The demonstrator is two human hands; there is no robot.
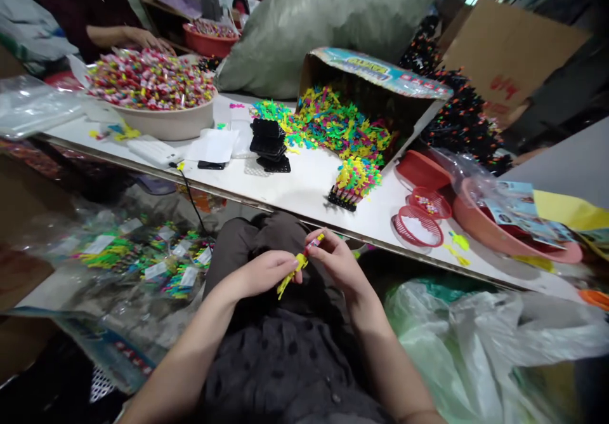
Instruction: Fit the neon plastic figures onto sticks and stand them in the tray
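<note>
Above my lap, my left hand (280,266) pinches a small yellow plastic figure (287,278) whose thin legs point down. My right hand (330,256) pinches a small pink-and-red tube with a yellow tip (314,244). The two pieces meet or nearly meet between my fingertips; I cannot tell whether they are joined. On the table ahead, a black holder (341,199) stands filled with several pink tubes topped by yellow, green and pink figures (358,175). Behind it, loose coloured figures (340,122) spill from a cardboard box (404,103) lying on its side.
A beige basin (166,122) heaped with small tubes stands at the left, a co-worker's hand (147,38) at it. Stacked black holders (269,145) lie mid-table. Red baskets (419,226) and a pink basin (504,230) are right. Bagged pieces (157,252) lie lower left, plastic bags (476,341) lower right.
</note>
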